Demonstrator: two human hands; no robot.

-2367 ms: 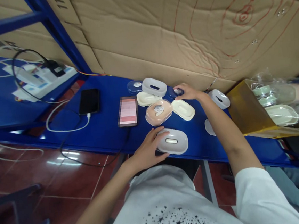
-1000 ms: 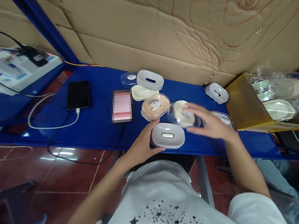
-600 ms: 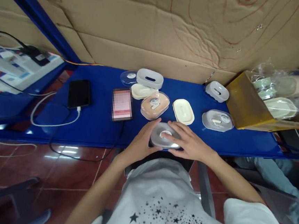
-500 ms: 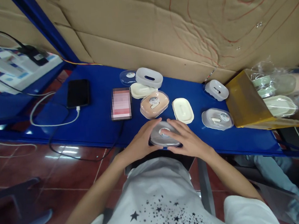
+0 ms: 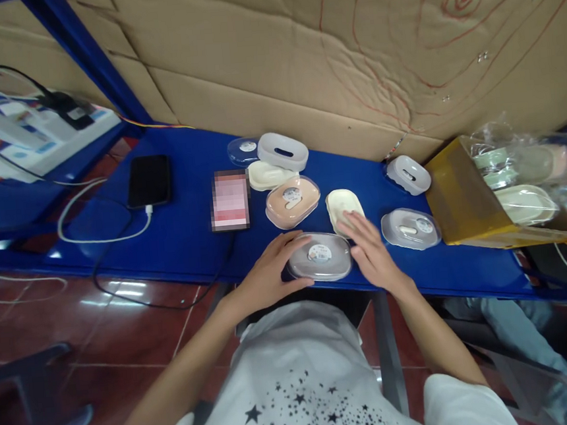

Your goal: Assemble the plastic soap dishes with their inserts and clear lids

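Head view: what does the left hand (image 5: pixel 271 266) have?

– A grey oval dish under a clear lid (image 5: pixel 335 262). It lies at the near edge of the blue table (image 5: pixel 192 250), with a round sticker on top. Thumb and forefinger curve around its left end, pinching it from the near and far sides.

And the right hand (image 5: pixel 374 254)?

– Spread loosely, fingers reaching forward and a little blurred, just beside the dish's right end. Its fingertips overlap a cream oval tray (image 5: pixel 341 202); whether they touch it, one cannot tell. The palm grips nothing visible.

What lies beyond?

– A peach dish (image 5: pixel 276 206), also clear-lidded and stickered, sits behind the held one. Farther back are another cream piece (image 5: pixel 263 174), a grey oval shell with a slot (image 5: pixel 285 165) and a loose clear lid (image 5: pixel 238 153).

To the right?

– A lidded grey dish (image 5: pixel 407 238) stands apart from the right hand. A grey slotted piece (image 5: pixel 422 179) is near an open cardboard box (image 5: pixel 449 204), which holds green, peach and cream pieces in clear plastic.

To the left?

– A device with a pixelated pink face (image 5: pixel 229 200), then a black phone (image 5: pixel 148 181) with a white cable (image 5: pixel 92 242) plugged in.
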